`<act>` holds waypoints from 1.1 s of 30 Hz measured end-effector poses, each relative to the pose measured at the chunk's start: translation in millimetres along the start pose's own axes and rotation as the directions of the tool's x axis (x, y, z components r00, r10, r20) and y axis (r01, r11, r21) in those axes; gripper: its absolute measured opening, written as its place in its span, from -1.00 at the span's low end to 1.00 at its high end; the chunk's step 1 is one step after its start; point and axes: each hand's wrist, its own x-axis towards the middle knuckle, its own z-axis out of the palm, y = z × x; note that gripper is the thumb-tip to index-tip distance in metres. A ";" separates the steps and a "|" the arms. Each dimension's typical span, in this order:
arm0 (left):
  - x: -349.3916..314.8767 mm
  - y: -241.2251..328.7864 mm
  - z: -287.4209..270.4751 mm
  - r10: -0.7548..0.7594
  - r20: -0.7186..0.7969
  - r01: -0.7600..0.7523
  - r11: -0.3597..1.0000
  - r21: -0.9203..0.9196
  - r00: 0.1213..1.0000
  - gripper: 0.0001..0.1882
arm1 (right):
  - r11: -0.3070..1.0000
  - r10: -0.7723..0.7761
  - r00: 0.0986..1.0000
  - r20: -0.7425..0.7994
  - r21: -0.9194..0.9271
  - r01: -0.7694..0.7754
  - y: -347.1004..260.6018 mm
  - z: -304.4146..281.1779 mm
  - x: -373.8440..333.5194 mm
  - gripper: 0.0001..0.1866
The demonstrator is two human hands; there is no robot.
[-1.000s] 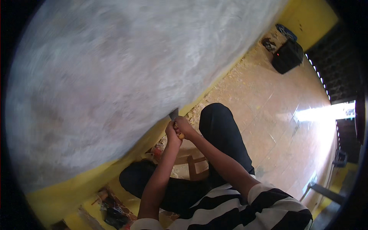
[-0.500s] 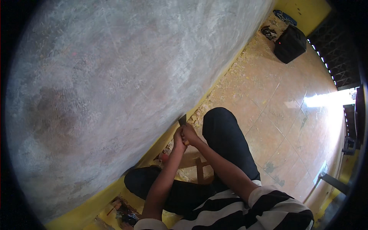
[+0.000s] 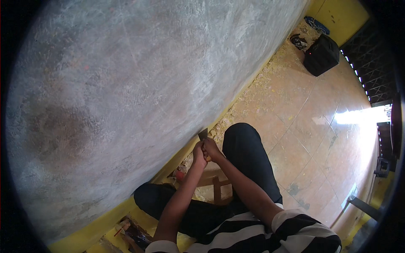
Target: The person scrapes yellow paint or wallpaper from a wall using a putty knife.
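Note:
Both of my hands are wrapped round the handle of a scraper (image 3: 203, 134) with a dark, flat blade. My left hand (image 3: 199, 154) and my right hand (image 3: 211, 148) sit pressed together, and an orange bit of the handle shows below them. The blade reaches the lower part of a grey, patchy wall (image 3: 139, 84), at the upper border of a yellow strip (image 3: 172, 162) along its foot. Whether the edge touches the wall or stands just off it I cannot tell.
Pale flakes (image 3: 262, 80) line the tiled floor (image 3: 291, 126) beside the wall. A wooden stool (image 3: 217, 189) shows between my legs, with a red thing (image 3: 180, 175) nearby. Farther off stand a black speaker-like box (image 3: 321, 55) and a dark folding gate (image 3: 373, 59).
The view has shifted slightly, so wall and floor sit a little differently in the picture. My hands keep their hold on the scraper at nearly the same spot on the wall.

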 end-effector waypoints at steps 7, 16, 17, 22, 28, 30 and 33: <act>54.2 -34.6 -11.1 -0.024 -0.042 0.024 1.000 -0.015 0.999 -0.69 | 0.977 -0.128 0.986 -0.110 -0.186 0.106 9.5 -19.0 17.0 -0.79; 25.3 -10.0 9.9 -0.082 -0.074 0.083 0.996 0.012 0.994 -0.69 | 0.995 0.023 0.997 -0.068 0.099 -0.017 -7.0 -11.7 7.2 -0.79; 15.3 -15.3 10.3 -0.092 -0.067 0.093 0.996 0.014 0.993 -0.69 | 0.999 0.037 0.998 -0.043 0.041 -0.035 -3.2 -15.1 -0.3 -0.79; -59.0 -12.1 5.4 0.169 -0.256 -0.200 0.975 -0.099 0.952 -0.70 | 0.971 -0.198 0.977 0.080 -0.120 0.207 2.8 20.3 -43.5 -0.77; -16.4 -5.4 -19.4 0.012 -0.143 -0.041 0.979 -0.201 0.990 -0.71 | 0.942 -0.209 0.975 0.069 -0.253 0.220 28.5 16.3 -2.9 -0.78; -30.2 -5.7 -15.0 0.000 -0.143 -0.029 0.979 -0.203 0.990 -0.72 | 0.819 -0.374 0.917 0.135 -0.417 0.395 37.3 15.3 -4.4 -0.79; -37.8 -1.2 -36.8 0.081 -0.168 -0.101 0.988 -0.115 0.983 -0.70 | 0.982 -0.138 0.990 0.016 -0.125 0.139 10.5 43.6 -37.0 -0.78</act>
